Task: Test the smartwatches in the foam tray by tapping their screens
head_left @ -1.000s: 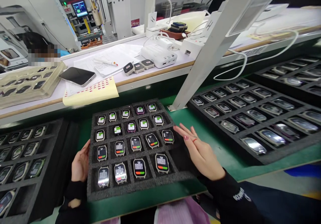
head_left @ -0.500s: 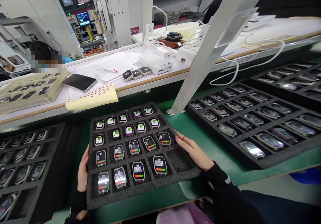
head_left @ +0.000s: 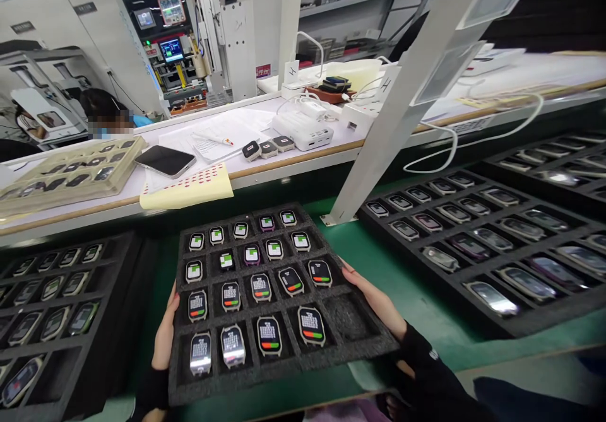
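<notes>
Between my hands is a black foam tray (head_left: 293, 364) with smartwatch bodies seated in its compartments. My left hand (head_left: 166, 330) grips its left side, the fingers partly hidden behind the edge. On the right side, my right hand (head_left: 372, 293) holds the tray with the fingers along the rim. The back rows hold watches with white and green screens, such as this smartwatch (head_left: 300, 241). Toward the front, a smartwatch (head_left: 311, 325) shows text above a red and green bar. One compartment (head_left: 353, 318) at the front right has no watch in it.
More foam trays of watches lie on the green bench, one tray (head_left: 106, 346) at left and another tray (head_left: 454, 302) at right. A slanted metal post (head_left: 379, 151) rises behind. The raised shelf carries a phone (head_left: 165, 160), a white charger (head_left: 303, 130) and a beige tray (head_left: 108, 185). A person sits beyond.
The whole scene has shifted slightly right and down in view as the camera moved. Both hands keep their hold on the foam tray. The text on some watch screens has changed.
</notes>
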A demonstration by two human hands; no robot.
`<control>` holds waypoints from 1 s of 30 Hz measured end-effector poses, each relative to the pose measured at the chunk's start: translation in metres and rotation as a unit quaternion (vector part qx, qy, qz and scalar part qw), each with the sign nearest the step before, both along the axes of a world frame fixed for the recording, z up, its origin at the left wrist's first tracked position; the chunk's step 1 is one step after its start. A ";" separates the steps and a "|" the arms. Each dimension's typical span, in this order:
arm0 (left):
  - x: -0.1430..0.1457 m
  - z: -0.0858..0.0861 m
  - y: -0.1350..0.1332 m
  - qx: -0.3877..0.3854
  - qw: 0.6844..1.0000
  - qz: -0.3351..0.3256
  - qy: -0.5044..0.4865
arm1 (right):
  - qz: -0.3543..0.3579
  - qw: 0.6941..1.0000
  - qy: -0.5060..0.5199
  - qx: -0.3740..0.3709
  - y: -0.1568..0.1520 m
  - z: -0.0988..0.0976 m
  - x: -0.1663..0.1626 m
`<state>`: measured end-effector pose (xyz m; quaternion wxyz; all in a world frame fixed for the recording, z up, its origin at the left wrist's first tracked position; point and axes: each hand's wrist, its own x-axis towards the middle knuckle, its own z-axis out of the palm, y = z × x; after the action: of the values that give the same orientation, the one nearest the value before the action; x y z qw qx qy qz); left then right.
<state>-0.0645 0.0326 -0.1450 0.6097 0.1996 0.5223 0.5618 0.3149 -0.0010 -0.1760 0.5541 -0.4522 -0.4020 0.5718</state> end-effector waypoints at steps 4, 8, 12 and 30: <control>0.000 -0.001 -0.016 0.002 1.000 0.003 0.008 | -0.021 0.999 -0.042 0.002 -0.026 -0.005 0.004; -0.006 -0.003 -0.014 0.016 0.999 -0.032 0.018 | -0.025 0.989 -0.148 -0.013 -0.039 -0.005 0.015; -0.006 0.004 0.015 0.039 0.998 -0.055 0.009 | -0.067 0.926 -0.362 0.082 -0.019 0.022 0.012; -0.003 0.012 0.036 0.024 0.997 -0.049 -0.054 | -0.058 0.808 -0.523 0.264 0.016 0.046 -0.019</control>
<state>-0.0671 0.0684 -0.1332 0.6589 0.2090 0.4650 0.5531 0.2958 0.0154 -0.1296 0.3901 -0.5416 -0.7396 0.0867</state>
